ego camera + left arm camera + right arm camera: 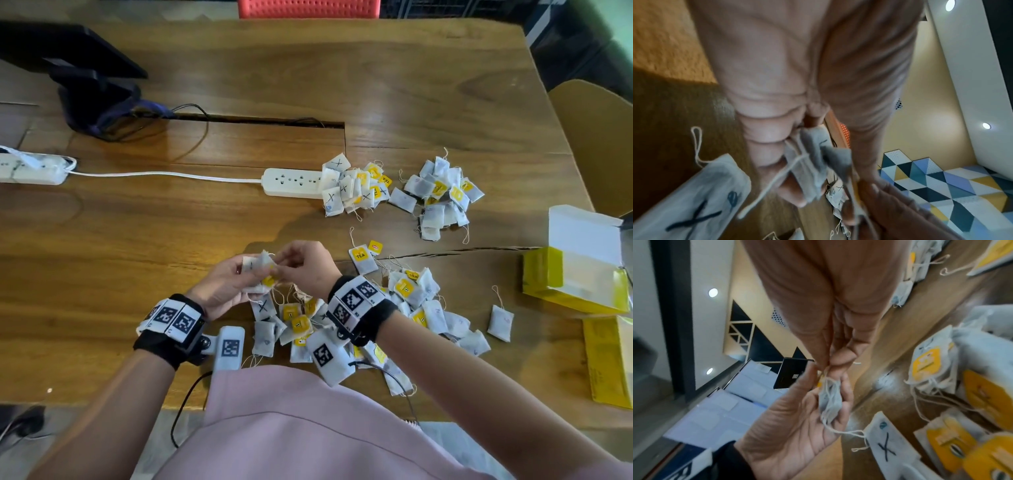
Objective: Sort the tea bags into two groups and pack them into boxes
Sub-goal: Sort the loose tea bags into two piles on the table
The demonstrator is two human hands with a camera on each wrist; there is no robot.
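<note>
My left hand grips a small stack of white tea bags just above the table, in front of my body. My right hand pinches the top edge and string of that stack. In the left wrist view the fingers curl around the folded bags. A loose unsorted heap of tea bags with yellow tags lies under and right of my hands. Further back sit an X-marked pile and a second pile. An open yellow box stands at the right.
A white power strip lies beside the X-marked pile, its cable running left to another strip. A flat yellow box lies at the right edge. A black stand sits back left. An X-marked bag lies just under my hands.
</note>
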